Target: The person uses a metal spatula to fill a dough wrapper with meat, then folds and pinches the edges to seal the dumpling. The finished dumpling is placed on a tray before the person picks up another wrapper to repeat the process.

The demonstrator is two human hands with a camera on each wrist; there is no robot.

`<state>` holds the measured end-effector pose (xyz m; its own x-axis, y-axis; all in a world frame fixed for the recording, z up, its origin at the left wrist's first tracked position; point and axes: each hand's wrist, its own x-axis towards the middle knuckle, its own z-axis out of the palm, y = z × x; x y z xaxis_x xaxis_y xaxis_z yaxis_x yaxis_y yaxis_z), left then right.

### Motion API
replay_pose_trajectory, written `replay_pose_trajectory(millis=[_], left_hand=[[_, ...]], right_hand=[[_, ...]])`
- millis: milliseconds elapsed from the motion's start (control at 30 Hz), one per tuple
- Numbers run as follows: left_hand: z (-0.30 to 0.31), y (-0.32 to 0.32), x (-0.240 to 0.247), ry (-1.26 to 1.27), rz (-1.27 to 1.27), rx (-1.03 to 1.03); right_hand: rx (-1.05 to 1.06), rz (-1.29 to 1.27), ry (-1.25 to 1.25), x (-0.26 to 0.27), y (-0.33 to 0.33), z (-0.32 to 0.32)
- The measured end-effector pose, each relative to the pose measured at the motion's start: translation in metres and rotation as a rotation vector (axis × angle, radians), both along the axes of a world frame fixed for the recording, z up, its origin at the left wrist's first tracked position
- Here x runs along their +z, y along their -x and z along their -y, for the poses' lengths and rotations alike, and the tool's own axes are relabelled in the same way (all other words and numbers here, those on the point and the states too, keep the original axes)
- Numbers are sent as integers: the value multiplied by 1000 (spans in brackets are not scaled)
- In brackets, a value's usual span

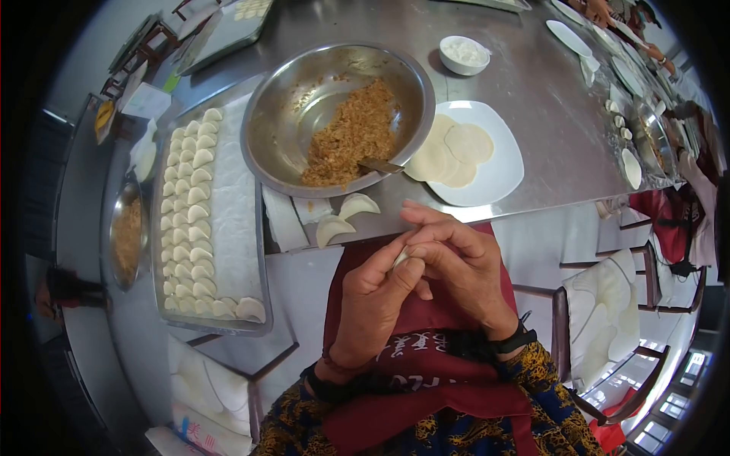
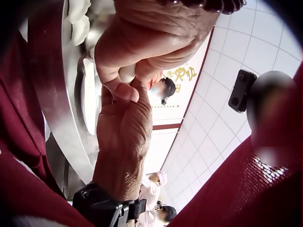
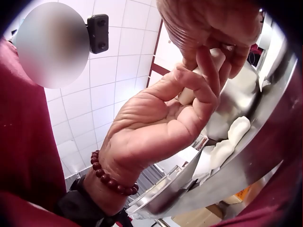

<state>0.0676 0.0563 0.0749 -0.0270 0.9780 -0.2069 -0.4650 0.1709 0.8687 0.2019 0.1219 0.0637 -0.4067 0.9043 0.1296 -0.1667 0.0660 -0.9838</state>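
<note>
In front of the red apron, both hands pinch one pale dumpling [image 1: 401, 257] between fingers and thumbs. My left hand [image 1: 380, 292], with a beaded bracelet [image 3: 111, 182], holds it from the left. On its other side, my right hand [image 1: 465, 266] has thumb and fingertips at the dumpling's edge. Much of the dumpling is covered by fingers; a bit of dough [image 2: 127, 73] shows in the left wrist view. Two folded dumplings [image 1: 359, 205] lie at the table edge just beyond the hands. Round wrappers [image 1: 468, 144] overlap on a white plate [image 1: 506, 171].
A steel bowl [image 1: 266, 152] of brown filling [image 1: 353, 133] with a utensil [image 1: 380, 166] in it stands ahead. Left of it, a metal tray [image 1: 255, 281] carries rows of dumplings [image 1: 199, 194]. A small bowl of white powder [image 1: 465, 55] sits farther back. Chairs [image 1: 608, 311] stand at right.
</note>
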Motion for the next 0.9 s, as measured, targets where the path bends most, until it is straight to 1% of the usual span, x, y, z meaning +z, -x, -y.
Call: replay_pose_trajectory(millis=[33,100,133,200,233,300,333,400,533,600,633,700,767,833,900], left_hand=[[0,1,0,-1,-3,0],[1,4,0,12,-4,8],[1,5,1,11,-10,9],[1,7,4,-62,72,127],[2,8,4,-65,67,128],[1,10,4,-132,101,156],[0,9,5,-134,99,154],[1,7,5,-151,159,207],[1,7,1,-176,174,187],[2,6,0,-190,101,205],[2,6,0,-192,104,199],[1,4,-2,-158,120,268],[0,1,-3,-139,55,299],[-7,11,-3,-454,-1198,184],[-11,5,-14,-499,-969,294]], right_hand=[[0,-3,-1,0,1,0],[28,-71,121,2,4,1],[29,-77,120,3,5,2],[-31,-147,160,6,8,2],[-29,-153,158,8,8,3],[-9,-164,401,11,6,5],[-10,-167,399,9,5,5],[78,-260,530,4,4,5],[128,-361,542,13,8,5],[135,-423,587,11,11,6],[129,-422,582,10,11,6],[148,-448,652,8,10,5],[68,-408,653,3,12,8],[35,-382,622,1,11,9],[47,-312,554,2,9,7]])
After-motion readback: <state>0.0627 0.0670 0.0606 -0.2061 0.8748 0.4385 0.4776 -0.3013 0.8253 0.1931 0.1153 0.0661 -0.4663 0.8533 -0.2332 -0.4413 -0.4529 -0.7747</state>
